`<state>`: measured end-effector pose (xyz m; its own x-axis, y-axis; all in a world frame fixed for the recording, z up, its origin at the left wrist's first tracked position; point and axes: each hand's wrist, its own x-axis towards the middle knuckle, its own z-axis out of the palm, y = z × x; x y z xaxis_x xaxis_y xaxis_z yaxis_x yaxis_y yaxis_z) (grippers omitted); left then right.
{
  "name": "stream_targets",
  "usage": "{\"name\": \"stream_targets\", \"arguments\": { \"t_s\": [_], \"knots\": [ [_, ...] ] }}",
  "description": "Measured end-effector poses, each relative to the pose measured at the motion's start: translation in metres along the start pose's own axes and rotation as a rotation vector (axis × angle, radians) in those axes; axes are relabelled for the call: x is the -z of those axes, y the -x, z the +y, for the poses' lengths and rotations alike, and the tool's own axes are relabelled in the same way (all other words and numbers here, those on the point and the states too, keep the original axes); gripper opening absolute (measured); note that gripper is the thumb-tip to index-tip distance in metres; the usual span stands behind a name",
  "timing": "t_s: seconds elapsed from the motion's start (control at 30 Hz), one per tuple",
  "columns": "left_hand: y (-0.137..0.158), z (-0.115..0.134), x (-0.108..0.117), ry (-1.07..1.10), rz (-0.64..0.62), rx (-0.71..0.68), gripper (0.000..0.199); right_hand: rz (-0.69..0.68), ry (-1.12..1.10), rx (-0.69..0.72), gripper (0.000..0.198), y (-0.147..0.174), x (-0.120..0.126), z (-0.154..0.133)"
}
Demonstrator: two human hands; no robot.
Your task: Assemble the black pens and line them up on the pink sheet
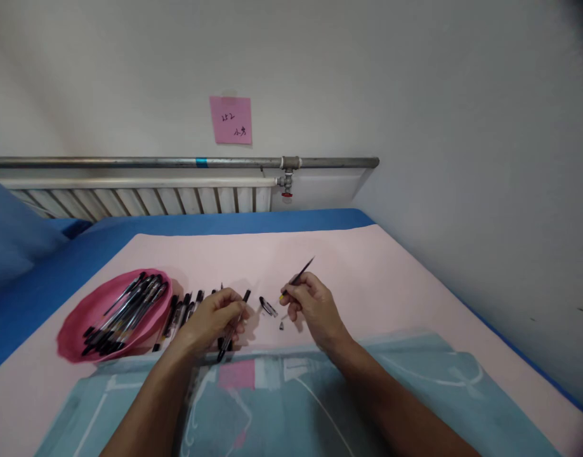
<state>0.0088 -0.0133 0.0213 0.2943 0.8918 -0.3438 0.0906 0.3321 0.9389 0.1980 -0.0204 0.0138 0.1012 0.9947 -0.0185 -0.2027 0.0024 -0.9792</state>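
Note:
My left hand point(223, 311) is closed around a slim black-and-clear pen barrel point(226, 343), which slants with its upper end away from me. Between the fingers of my right hand point(313, 301) is a thin dark pen refill point(302, 271), its narrow end pointing up and to the right and a bit of yellow at its lower end. On the pink surface between both hands lies a clear-and-black pen cap point(268, 307). A small cone-shaped pen tip point(281, 326) sits just nearer to me. Left of my left hand several pens point(179, 311) lie in a row, partly hidden by it.
A pink oval basket point(67, 336) with a heap of pens stands at the left. A teal patterned cloth point(415, 368) covers the near edge of the pink sheet point(367, 273). Behind are a radiator point(177, 200), a metal pipe point(129, 162) and a wall with a pink note point(231, 120).

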Motion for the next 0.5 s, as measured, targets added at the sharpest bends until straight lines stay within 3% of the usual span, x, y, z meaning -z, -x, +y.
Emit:
{"name": "stream_targets", "arguments": {
  "t_s": [0.1, 0.2, 0.5],
  "knots": [
    [0.003, -0.001, -0.01, -0.032, -0.155, -0.083, 0.02, 0.04, -0.238, 0.021, 0.012, 0.001, -0.001, -0.006],
    [0.003, -0.004, -0.016, -0.092, -0.229, -0.111, 0.022, 0.028, -0.328, 0.014, 0.011, 0.002, -0.002, -0.008],
    [0.001, -0.005, -0.017, -0.086, -0.226, -0.162, 0.023, 0.004, -0.333, -0.018, 0.01, 0.004, -0.001, -0.008]
  ]
}}
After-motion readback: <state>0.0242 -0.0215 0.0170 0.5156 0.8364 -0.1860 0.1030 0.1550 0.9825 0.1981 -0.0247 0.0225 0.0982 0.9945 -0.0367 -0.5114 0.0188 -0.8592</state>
